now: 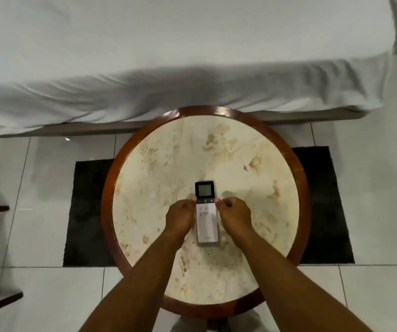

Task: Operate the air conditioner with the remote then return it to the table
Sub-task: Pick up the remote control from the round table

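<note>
- Two bare hands meet at a slim white rectangular remote with a dark top section and small grey display, lying flat on a round table of cream marbled stone with a glossy reddish-brown wooden rim.
- Left hand has its fingers curled in, fingertips pinching the remote's left edge just below the display.
- Right hand mirrors it, fingers curled and fingertips pressed to the right edge.
- Whether the remote rests fully on the stone or is slightly raised cannot be told; it sits near the table's middle, display end pointing away from the person.
- Under the table lies a black rectangular rug on pale glossy floor tiles.
- Beyond the table runs a bed draped in a wrinkled white sheet.
</note>
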`<state>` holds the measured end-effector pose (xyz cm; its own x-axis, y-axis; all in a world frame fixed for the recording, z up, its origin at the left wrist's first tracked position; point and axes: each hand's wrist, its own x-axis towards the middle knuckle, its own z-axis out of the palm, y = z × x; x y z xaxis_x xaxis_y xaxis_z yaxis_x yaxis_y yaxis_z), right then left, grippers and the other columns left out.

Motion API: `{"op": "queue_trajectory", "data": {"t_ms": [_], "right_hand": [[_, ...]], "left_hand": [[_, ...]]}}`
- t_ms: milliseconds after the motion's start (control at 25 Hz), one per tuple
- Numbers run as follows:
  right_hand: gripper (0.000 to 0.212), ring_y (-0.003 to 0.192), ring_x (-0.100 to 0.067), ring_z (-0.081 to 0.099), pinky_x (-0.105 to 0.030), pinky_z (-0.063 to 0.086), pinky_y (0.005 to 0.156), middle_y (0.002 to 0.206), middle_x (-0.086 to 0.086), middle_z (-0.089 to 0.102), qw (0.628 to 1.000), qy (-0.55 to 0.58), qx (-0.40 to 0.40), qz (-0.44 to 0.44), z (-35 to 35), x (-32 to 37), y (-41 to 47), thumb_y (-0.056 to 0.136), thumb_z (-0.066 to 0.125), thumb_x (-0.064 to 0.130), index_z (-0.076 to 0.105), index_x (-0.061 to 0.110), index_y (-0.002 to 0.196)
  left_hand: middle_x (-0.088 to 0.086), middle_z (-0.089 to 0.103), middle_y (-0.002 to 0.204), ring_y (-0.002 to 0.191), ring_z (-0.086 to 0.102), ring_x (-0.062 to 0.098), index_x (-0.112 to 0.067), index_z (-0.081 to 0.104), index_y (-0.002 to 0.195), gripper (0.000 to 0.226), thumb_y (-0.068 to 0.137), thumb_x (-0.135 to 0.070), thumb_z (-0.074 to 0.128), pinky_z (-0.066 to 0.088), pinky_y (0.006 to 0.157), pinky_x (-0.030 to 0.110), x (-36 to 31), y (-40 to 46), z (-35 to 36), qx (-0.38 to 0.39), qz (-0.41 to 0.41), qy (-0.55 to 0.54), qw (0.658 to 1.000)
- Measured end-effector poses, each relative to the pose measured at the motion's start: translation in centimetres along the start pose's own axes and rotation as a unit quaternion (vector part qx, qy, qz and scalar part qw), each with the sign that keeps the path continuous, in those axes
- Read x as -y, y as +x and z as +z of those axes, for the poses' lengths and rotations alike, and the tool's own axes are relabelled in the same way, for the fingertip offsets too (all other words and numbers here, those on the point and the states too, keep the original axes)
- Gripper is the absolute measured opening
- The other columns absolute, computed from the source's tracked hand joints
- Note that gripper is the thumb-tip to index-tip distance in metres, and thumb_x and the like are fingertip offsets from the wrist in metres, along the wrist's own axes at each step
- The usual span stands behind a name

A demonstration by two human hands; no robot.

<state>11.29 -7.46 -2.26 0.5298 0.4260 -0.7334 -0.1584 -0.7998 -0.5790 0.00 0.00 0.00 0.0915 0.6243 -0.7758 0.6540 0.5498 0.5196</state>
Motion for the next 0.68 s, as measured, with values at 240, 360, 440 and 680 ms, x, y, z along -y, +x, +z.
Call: {"op": "queue_trajectory", "data": {"t_ms": [240,360,440,680], "right_hand": [[0.029,0.068,-0.015,0.06,-0.022,0.037,0.051,0.085,-0.003,0.07,0.998,-0.054,-0.041,0.007,2.2,-0.5,0.8,0.089,0.059,0.037,0.07,0.009,0.092],[0.028,0.076,-0.019,0.065,-0.028,0.046,0.062,0.087,-0.002,0.071,0.998,-0.041,-0.052,0.008,2.7,-0.3,1.0,0.087,0.062,0.036,0.072,0.011,0.095],[0.028,0.075,-0.021,0.066,-0.031,0.051,0.066,0.086,-0.005,0.072,1.0,-0.009,-0.028,0.008,2.9,-0.2,0.5,0.089,0.06,0.034,0.072,0.009,0.093],[0.026,0.082,-0.029,0.068,-0.038,0.053,0.073,0.096,-0.011,0.072,0.991,0.119,0.038,0.043,-0.1,2.4,-3.2,0.096,0.049,0.035,0.061,0.013,0.097]], "left_hand": [[0.004,0.073,0.092,0.085,0.069,0.023,-0.023,0.069,0.084,0.016,0.093,-0.02,0.056,0.057,0.083,0.047,1.9,2.1,1.1,-0.02,0.014,-0.01,1.0],[0.006,0.073,0.09,0.083,0.069,0.026,-0.024,0.068,0.079,0.019,0.091,-0.016,0.055,0.058,0.081,0.047,1.9,2.2,1.1,-0.028,0.016,-0.03,0.999],[0.009,0.073,0.092,0.083,0.069,0.027,-0.021,0.069,0.083,0.019,0.092,-0.018,0.052,0.058,0.08,0.043,1.9,1.8,1.0,-0.018,0.009,-0.049,0.999],[0.011,0.072,0.097,0.086,0.069,0.028,-0.014,0.067,0.092,0.021,0.097,-0.021,0.047,0.057,0.073,0.037,-1.9,-3.2,-0.4,0.034,0.028,-0.079,0.996]]}}
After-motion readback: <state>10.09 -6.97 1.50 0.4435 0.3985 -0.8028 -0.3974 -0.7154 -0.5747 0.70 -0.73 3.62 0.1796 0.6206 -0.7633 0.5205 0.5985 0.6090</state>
